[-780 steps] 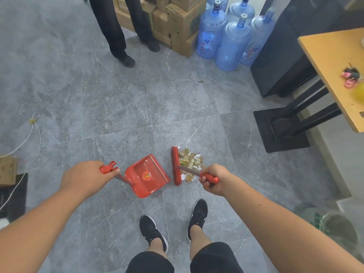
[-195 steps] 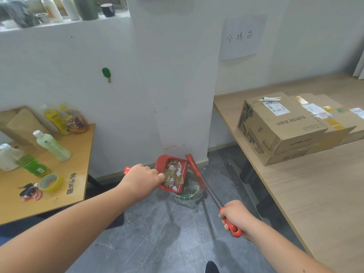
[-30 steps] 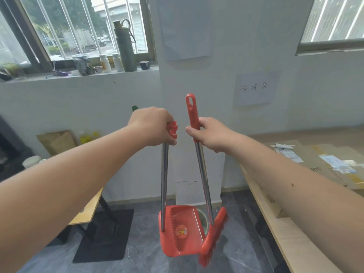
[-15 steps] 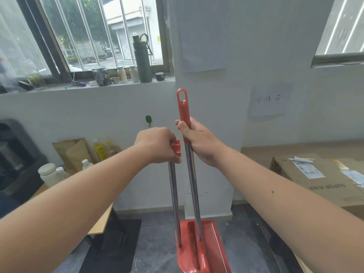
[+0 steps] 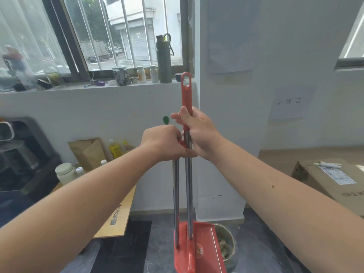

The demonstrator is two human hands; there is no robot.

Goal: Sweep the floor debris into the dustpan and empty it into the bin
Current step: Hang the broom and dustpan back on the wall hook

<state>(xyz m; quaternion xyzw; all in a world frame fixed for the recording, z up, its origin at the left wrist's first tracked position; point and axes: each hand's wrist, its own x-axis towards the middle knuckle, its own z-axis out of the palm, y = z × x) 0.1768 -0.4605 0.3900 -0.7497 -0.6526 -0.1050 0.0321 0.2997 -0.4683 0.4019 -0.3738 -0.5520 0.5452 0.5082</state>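
Red plastic met steel at the grip, nearest the camera. The left hand [image 5: 163, 142] was curled round the top of the pole of the dustpan [image 5: 204, 251], its thumb reaching across the steel shaft of the broom [image 5: 186, 89]. The right hand [image 5: 199, 133] was wrapped round that broom just above the left and touching it, with the thumb and one finger lifted loosely off the handle. A second before, the two poles had been held apart, with the broom head swung out beside the pan. Now they ran side by side, close and upright, straight down from the hands. That read as the tools being paired up for putting away, not for more sweeping.

Below the grip, the dustpan hung tipped on edge, its face bare of litter as far as could be seen. The broom's shaft ended inside it, though the head itself was hard to make out. Just behind and right of the pan stood the bin [image 5: 228, 232], with the debris [image 5: 223, 247] lying in it. Seconds earlier that litter had been in the pan, so the emptying looked done and the task all but finished.

Farther off, a table [image 5: 126, 201] lay left of the grip, a box [image 5: 331, 184] lay right, and a flask [image 5: 164, 60] stood on the sill [image 5: 78, 87] above.
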